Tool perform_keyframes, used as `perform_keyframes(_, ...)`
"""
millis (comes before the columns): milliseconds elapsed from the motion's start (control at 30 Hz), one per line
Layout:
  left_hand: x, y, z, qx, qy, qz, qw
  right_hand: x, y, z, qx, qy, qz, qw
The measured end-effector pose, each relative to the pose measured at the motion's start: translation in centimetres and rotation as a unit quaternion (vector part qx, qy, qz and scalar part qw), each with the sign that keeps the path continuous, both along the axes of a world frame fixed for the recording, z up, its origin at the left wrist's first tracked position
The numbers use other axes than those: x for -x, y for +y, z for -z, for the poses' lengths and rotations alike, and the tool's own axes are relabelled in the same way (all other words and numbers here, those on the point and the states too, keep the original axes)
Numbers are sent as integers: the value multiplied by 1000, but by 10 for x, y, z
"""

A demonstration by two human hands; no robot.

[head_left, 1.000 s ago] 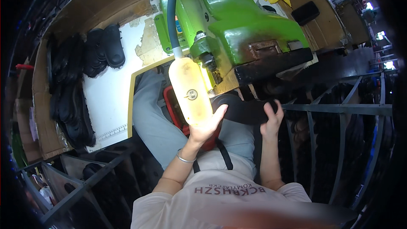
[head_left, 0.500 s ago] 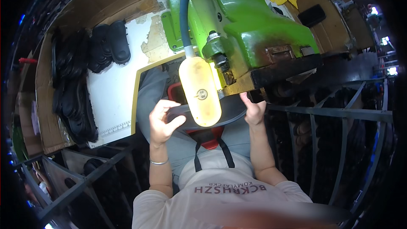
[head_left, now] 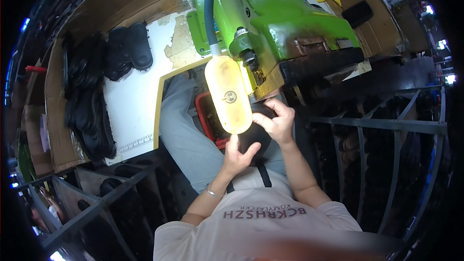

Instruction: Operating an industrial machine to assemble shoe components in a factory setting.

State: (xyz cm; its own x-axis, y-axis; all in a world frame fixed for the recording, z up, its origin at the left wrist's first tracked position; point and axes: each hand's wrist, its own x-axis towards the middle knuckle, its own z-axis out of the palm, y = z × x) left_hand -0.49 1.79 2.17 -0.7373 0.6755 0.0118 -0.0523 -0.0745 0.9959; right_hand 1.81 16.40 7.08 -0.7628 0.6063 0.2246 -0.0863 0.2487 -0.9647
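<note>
A green machine (head_left: 290, 19) looms at one o'clock; a white worktable (head_left: 128, 101) lies at nine o'clock, with stacks of black soles (head_left: 87, 111) along its left; a glowing lamp (head_left: 227, 94) hangs just above centre; below and beside it, towards five o'clock, the dark sole (head_left: 250, 141) at the hands shows only in part; it could slip or skew if the two hands press unevenly, and a fingertip straying up under the machine's head might get nipped; the right hand (head_left: 279, 123), at three o'clock, has thumb and forefinger bent close, seemingly pinching the sole's edge; the left hand (head_left: 235, 160), at six o'clock, spreads its thumb well off the forefinger; whether it grips the sole or merely rests against it I cannot tell.
</note>
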Motion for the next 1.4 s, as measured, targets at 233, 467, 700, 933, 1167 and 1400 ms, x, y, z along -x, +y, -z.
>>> perform_keyframes(233,28,29,-3,-173,21,-52,983,-22,-8,9,-172,75,56,981)
perform_keyframes(467,26,49,-12,-117,15,-79,990,-88,-16,81,-21,-72,27,997)
perform_keyframes(700,7,67,-5,-30,11,-41,999,-114,-24,109,266,-186,-52,944)
perform_keyframes(933,24,69,-19,132,108,-18,985,-123,-8,120,345,-116,-109,925)
perform_keyframes(1167,17,57,6,88,-144,53,984,-45,99,42,255,67,13,965)
perform_keyframes(1400,84,11,30,70,10,-110,991,75,240,1,162,-48,166,972)
